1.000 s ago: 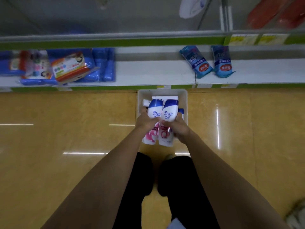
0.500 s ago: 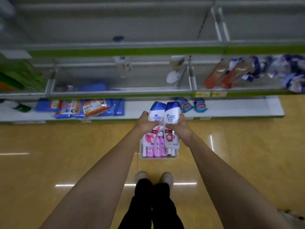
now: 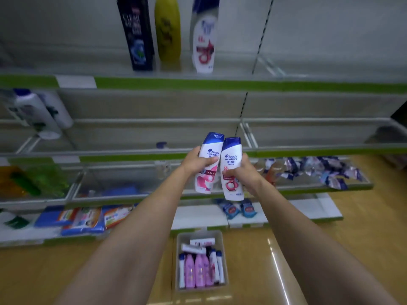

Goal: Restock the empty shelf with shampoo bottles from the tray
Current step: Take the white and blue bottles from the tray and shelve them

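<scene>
The green-edged shelving unit fills the view, and everything else sits in relation to it. On its top visible level stand a black box marked "CLEAR", a yellow bottle and a tall white shampoo bottle with a red swirl; its lettering is too blurred to read. On the yellow floor in front of the unit's lowest level lies the tray, holding pink bottles and white blue-capped ones. Raised before the unit's bare middle level are two white, blue-capped bottles reading "head & shoulders". The left hand has fingers and thumb wrapped round the left bottle; the right hand grips the right bottle likewise. The two bottles touch near their caps, each tilted slightly.
</scene>
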`<state>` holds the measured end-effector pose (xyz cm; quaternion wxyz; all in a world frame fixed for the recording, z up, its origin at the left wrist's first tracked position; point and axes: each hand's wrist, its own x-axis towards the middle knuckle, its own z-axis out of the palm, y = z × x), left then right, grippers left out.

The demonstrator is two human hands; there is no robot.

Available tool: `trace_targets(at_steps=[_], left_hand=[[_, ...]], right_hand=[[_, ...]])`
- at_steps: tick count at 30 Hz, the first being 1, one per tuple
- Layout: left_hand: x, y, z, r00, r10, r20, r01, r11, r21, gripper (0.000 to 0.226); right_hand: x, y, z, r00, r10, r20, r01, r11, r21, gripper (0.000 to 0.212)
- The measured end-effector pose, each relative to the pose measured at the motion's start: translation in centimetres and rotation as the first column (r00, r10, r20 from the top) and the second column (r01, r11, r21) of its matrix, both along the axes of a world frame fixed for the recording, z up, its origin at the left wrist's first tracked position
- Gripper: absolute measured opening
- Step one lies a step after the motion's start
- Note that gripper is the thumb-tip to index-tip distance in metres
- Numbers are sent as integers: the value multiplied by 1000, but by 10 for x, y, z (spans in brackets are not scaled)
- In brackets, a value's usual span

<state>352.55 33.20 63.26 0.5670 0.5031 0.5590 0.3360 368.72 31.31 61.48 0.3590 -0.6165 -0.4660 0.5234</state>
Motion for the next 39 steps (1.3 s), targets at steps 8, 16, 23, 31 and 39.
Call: trace_targets(at_steps=[8,16,23,31,39], left_hand=[[5,28,106,989,-132,66,117,975,190,16],[32,72,172,991,-107,81,78,951,300,63],[68,111,199,997,1,-82,34,902,430,48],[98,172,207,988,151,2,-133,866,483,40],[96,213,189,972,227,55,-227,858,461,42]], right_hand=[[4,29,102,999,-27,-18,30,980,198,71],[23,55,167,1000,25,14,-29,917,398,40],[48,111,195,999,31,11,-33,894,448,35],[77,194,217,995,97,-17,-80,896,437,43],[80,243,208,990,119,-75,-76,901,428,43]])
